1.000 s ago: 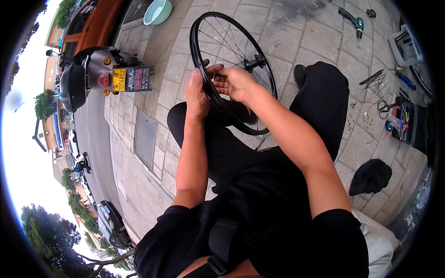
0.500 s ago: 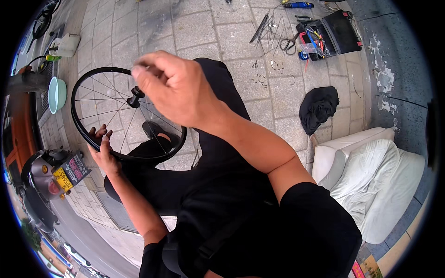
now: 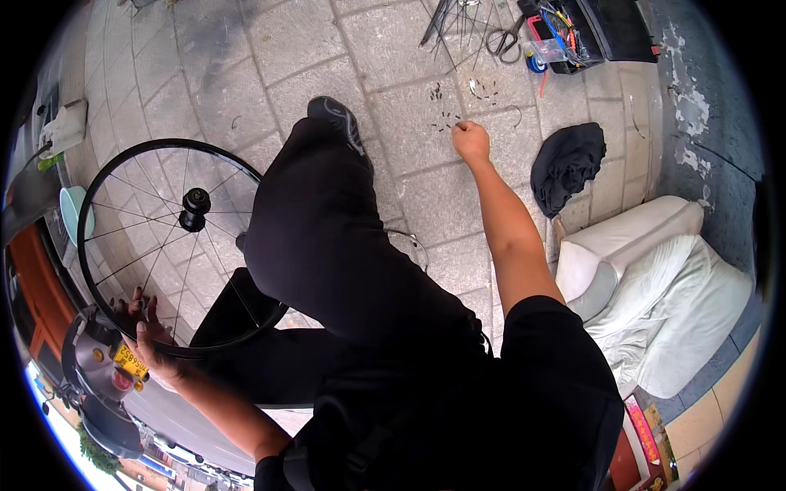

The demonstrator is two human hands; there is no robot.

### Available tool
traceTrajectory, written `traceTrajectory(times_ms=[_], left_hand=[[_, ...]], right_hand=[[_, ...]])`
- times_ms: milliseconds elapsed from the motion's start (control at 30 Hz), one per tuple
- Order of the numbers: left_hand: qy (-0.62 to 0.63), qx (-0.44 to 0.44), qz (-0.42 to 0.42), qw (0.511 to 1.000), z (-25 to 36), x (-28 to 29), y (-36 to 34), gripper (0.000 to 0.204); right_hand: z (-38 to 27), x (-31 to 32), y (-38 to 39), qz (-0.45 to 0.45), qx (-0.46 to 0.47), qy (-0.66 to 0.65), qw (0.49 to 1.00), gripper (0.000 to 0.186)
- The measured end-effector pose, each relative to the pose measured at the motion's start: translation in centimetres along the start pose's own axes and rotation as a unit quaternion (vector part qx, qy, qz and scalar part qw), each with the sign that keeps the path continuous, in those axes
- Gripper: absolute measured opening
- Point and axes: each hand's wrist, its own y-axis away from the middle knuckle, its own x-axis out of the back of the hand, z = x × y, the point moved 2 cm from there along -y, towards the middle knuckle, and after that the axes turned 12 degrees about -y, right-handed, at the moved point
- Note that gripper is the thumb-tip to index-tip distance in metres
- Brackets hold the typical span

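A black bicycle wheel with thin spokes and a black hub stands tilted on my left, beside my bent leg. My left hand grips the lower left of its rim, with the fingers reaching in among the spokes. Out to the right, my right hand is down at the paving, its fingers pinched together at the edge of a scatter of small dark pieces. Whatever may be between those fingertips is too small to make out. More small pieces lie just beyond.
Loose spokes and black-handled scissors lie farther off, near an open toolbox. A black cloth is heaped right of my arm, before a pale covered seat. At left are a mint basin and a parked scooter.
My right hand has gone from above the wheel out to the small pieces on the ground. The wheel, still in my left hand, appears lower and farther left; the whole view has shifted.
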Motion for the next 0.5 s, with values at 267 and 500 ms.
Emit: traceTrajectory(times_ms=[267,500], left_hand=[[0.023,-0.004,-0.047,0.999,0.7,0.7,-2.1,0.065],[-0.005,0.004,-0.034,0.999,1.2,0.6,-2.5,0.067]], right_hand=[[-4.3,-2.0,-5.9,-0.002,0.072,0.058,0.996,0.033],[-8.8,-2.8,-8.7,0.014,0.006,0.093,0.996,0.033]])
